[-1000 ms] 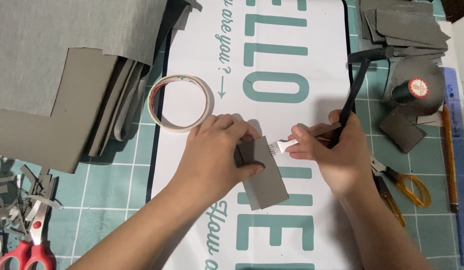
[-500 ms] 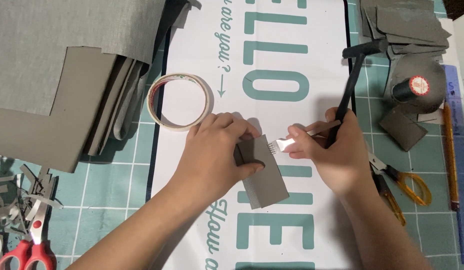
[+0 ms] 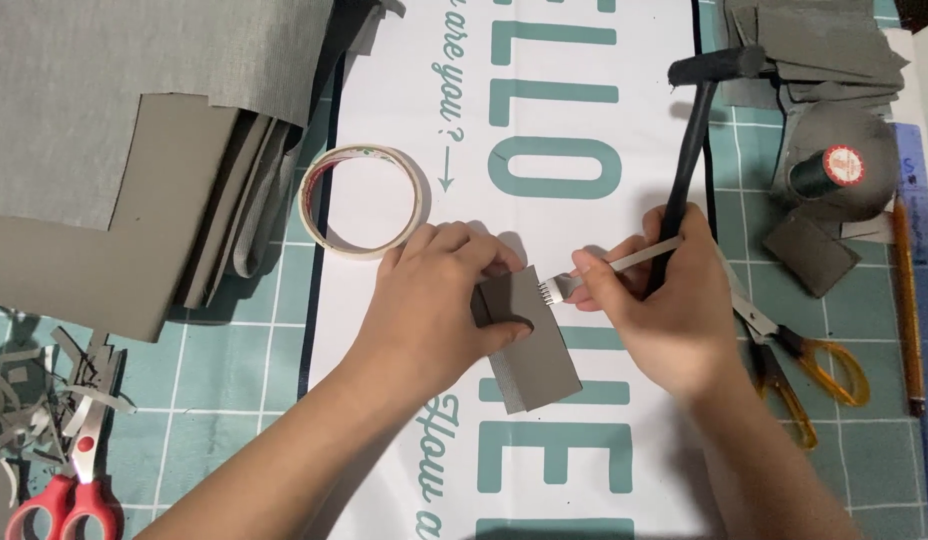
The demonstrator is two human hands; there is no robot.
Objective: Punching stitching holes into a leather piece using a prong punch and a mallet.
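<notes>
Head view — left hand (image 3: pixel 434 305) presses grey piece (image 3: pixel 532 345); right hand (image 3: pixel 664 300) grips pronged chisel (image 3: pixel 604 270) and hammer (image 3: pixel 694 130).

left hand (image 3: pixel 434 300): we lay it flat, palm down, fingers bent | right hand (image 3: pixel 664 300): we close it, fingertips pinched, wrist low
</notes>
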